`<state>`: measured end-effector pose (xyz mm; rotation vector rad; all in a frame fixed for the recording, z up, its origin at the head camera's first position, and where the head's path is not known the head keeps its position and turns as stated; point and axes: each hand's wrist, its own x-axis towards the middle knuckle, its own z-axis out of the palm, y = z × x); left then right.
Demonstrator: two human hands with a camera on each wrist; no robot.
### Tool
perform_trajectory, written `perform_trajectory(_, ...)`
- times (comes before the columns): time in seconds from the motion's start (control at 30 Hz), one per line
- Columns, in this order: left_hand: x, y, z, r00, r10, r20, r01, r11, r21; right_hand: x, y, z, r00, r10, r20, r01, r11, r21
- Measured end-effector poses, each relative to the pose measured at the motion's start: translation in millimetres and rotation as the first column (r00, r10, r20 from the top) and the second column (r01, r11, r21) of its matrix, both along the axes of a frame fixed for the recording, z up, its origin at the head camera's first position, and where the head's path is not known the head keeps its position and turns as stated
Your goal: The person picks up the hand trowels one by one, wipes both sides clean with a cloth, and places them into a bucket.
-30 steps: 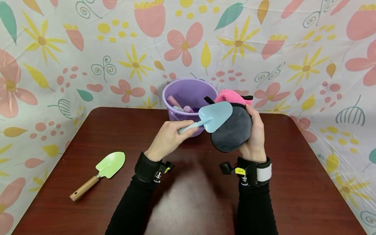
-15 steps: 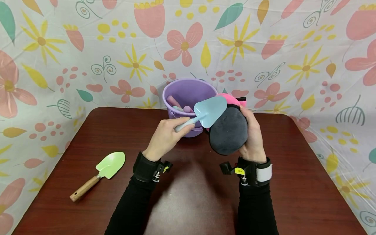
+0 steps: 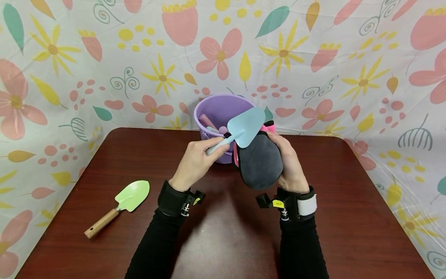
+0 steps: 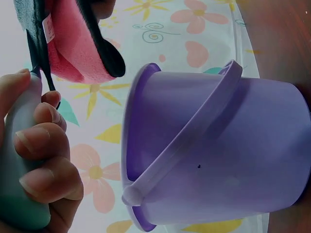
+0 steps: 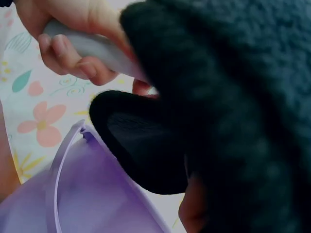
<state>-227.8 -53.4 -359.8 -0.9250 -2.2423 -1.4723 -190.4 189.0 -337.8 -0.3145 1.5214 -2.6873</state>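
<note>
My left hand (image 3: 196, 162) grips the pale handle of a light blue toy trowel (image 3: 245, 126), its blade raised in front of the purple bucket (image 3: 216, 110). My right hand (image 3: 290, 166) holds a dark grey and pink cleaning mitt (image 3: 259, 162) upright, its grey face against the blade. In the left wrist view my fingers (image 4: 41, 160) curl round the trowel handle (image 4: 19, 189), with the mitt's pink side (image 4: 73, 43) above and the bucket (image 4: 218, 155) beside. The right wrist view is mostly filled by the grey mitt (image 5: 243, 97), with the left hand (image 5: 73, 43) and the bucket (image 5: 97, 194) beyond it.
A green trowel with a wooden handle (image 3: 118, 207) lies on the dark wooden table (image 3: 226, 240) at the front left. The bucket holds several pink and purple toy pieces (image 3: 210, 126). A flower-patterned cloth (image 3: 104, 58) walls the table on three sides.
Both hands have shifted left and slightly toward me. The mitt has tilted so that its grey face shows more and its pink side less, and the blue blade has risen in front of the bucket.
</note>
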Motion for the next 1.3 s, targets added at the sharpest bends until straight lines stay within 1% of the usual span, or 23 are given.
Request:
perform_trajectory(0.17,2.4,0.6,2.3,1.0,-0.008,0.009,0.008,1.0,-0.004,-0.6,1.2,1.0,0.997,0.072,-0.004,-0.072,0.996,0.049)
perform_trajectory(0.2,2.6,0.8,2.3,1.0,-0.008,0.011,0.009,1.0,-0.005,-0.9,1.3,1.2,0.997,0.077,0.0,-0.077,0.995,0.065)
perform_trajectory(0.3,3.3,0.8,1.7,1.0,-0.009,0.02,0.009,1.0,-0.016,0.9,3.4,1.5,0.998,0.05,0.03,-0.053,0.991,0.126)
perform_trajectory(0.37,3.5,0.1,1.4,1.0,-0.007,0.028,0.008,1.0,-0.029,1.4,4.9,2.2,0.998,0.063,0.029,-0.067,0.984,0.164)
perform_trajectory(0.47,3.1,-1.4,3.8,0.999,0.003,0.032,-0.001,0.999,-0.054,1.2,9.6,4.7,0.994,0.107,-0.006,-0.103,0.969,0.223)
perform_trajectory(0.53,2.9,-2.9,7.4,1.0,0.014,0.028,-0.012,0.997,-0.074,0.6,14.0,7.6,0.988,0.153,-0.029,-0.141,0.957,0.255)
perform_trajectory(0.63,2.1,-5.5,13.2,0.999,0.033,0.013,-0.032,0.993,-0.115,2.8,22.7,12.3,0.984,0.177,-0.02,-0.16,0.928,0.338)
perform_trajectory(0.73,0.0,-8.7,17.8,0.998,0.054,-0.015,-0.055,0.985,-0.161,5.7,31.4,17.0,0.984,0.18,0.008,-0.166,0.886,0.434)
perform_trajectory(0.8,-2.1,-10.9,20.7,0.997,0.071,-0.038,-0.077,0.979,-0.19,7.3,36.8,20.5,0.986,0.165,0.017,-0.151,0.849,0.507)
perform_trajectory(0.9,-7.2,-15.1,24.1,0.993,0.098,-0.072,-0.112,0.966,-0.234,8.3,42.8,24.9,0.991,0.128,0.027,-0.118,0.789,0.603)
perform_trajectory(1.03,-14.8,-20.5,30.7,0.988,0.113,-0.102,-0.138,0.949,-0.284,10.0,49.6,30.3,0.998,0.06,0.03,-0.063,0.694,0.717)
perform_trajectory(1.07,-16.8,-22.0,32.6,0.988,0.118,-0.101,-0.143,0.943,-0.299,10.7,51.7,31.2,0.998,0.053,0.041,-0.066,0.681,0.729)
perform_trajectory(1.2,-26.7,-27.2,39.2,0.984,0.152,-0.089,-0.175,0.912,-0.371,12.3,60.9,33.2,0.997,0.012,0.076,-0.068,0.612,0.788)
perform_trajectory(1.27,-33.8,-28.9,42.2,0.982,0.171,-0.082,-0.19,0.89,-0.414,12.5,65.8,33.8,0.997,-0.002,0.08,-0.065,0.573,0.817)
perform_trajectory(1.3,-37.9,-29.3,43.8,0.98,0.18,-0.082,-0.198,0.88,-0.433,12.2,67.8,33.9,0.997,-0.013,0.075,-0.056,0.547,0.835)
